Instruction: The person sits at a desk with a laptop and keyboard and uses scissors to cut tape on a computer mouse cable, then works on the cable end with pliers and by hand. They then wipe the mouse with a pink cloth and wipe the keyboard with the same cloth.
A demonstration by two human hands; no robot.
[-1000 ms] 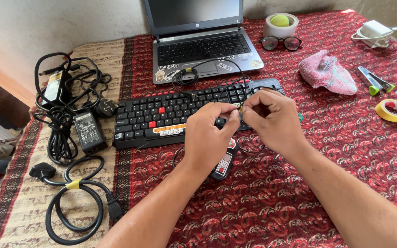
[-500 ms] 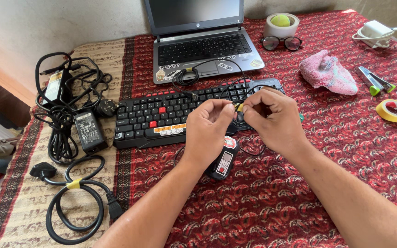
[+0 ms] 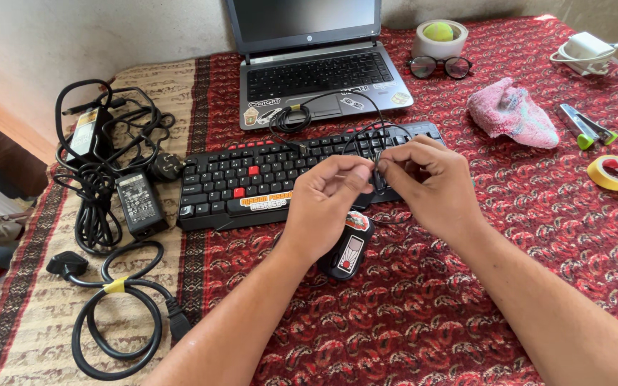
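My left hand (image 3: 327,204) and my right hand (image 3: 430,187) meet over the right half of a black keyboard (image 3: 252,182) with red keys. Both pinch a thin black cable (image 3: 375,163) between thumb and fingers. The cable loops back over the keyboard to a small coil (image 3: 289,118) lying on the laptop's palm rest. A black mouse (image 3: 346,250) with stickers lies under my left wrist, partly hidden by it.
An open laptop (image 3: 316,71) stands behind the keyboard. Power adapters and tangled cords (image 3: 101,171) lie at the left, a coiled power cord (image 3: 119,314) at front left. Glasses (image 3: 439,66), a tape roll with a ball (image 3: 438,36), a pink cloth (image 3: 513,113), yellow tape (image 3: 613,171) sit right.
Both hands stayed over the keyboard, fingers working along the thin cable. The mouse under my left wrist shows more than before.
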